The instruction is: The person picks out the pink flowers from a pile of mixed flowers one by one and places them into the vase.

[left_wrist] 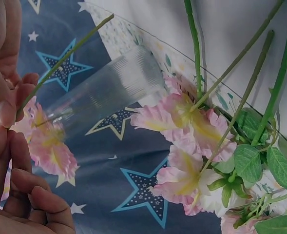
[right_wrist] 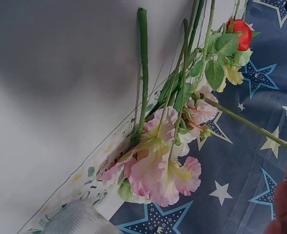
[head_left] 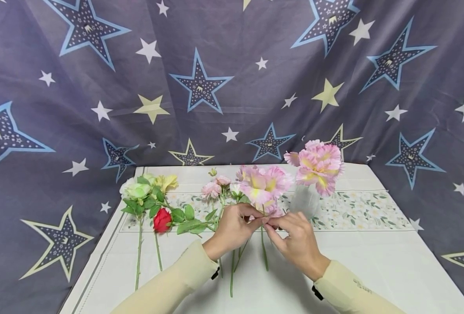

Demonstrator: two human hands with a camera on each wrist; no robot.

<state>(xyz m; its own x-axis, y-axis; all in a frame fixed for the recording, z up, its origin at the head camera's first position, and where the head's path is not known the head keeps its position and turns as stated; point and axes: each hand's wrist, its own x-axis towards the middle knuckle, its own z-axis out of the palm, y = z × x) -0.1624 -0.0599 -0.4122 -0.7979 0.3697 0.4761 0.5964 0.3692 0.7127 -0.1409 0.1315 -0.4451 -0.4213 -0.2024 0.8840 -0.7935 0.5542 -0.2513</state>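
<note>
Both hands meet at a thin green flower stem [left_wrist: 67, 61], whose lower end sticks out free below the fingers. My left hand [head_left: 233, 224] pinches it between thumb and fingers. From the other side, my right hand [head_left: 296, 242] pinches it at nearly the same spot, fingertips against the left hand's. In the head view large pink-and-yellow blooms [head_left: 265, 185] show just above the hands; which of them belongs to the pinched stem I cannot tell. Beyond the right hand stands a clear ribbed vase [head_left: 304, 200], with a big pink flower [head_left: 316, 168] at its mouth.
On the white table [head_left: 373, 270] to the left lie a red rose [head_left: 162, 220], a pale green-white flower [head_left: 135, 189] and a yellow flower [head_left: 167, 182]. Small pink roses [head_left: 211, 190] lie left of the hands. A star-patterned curtain [head_left: 255, 78] hangs behind.
</note>
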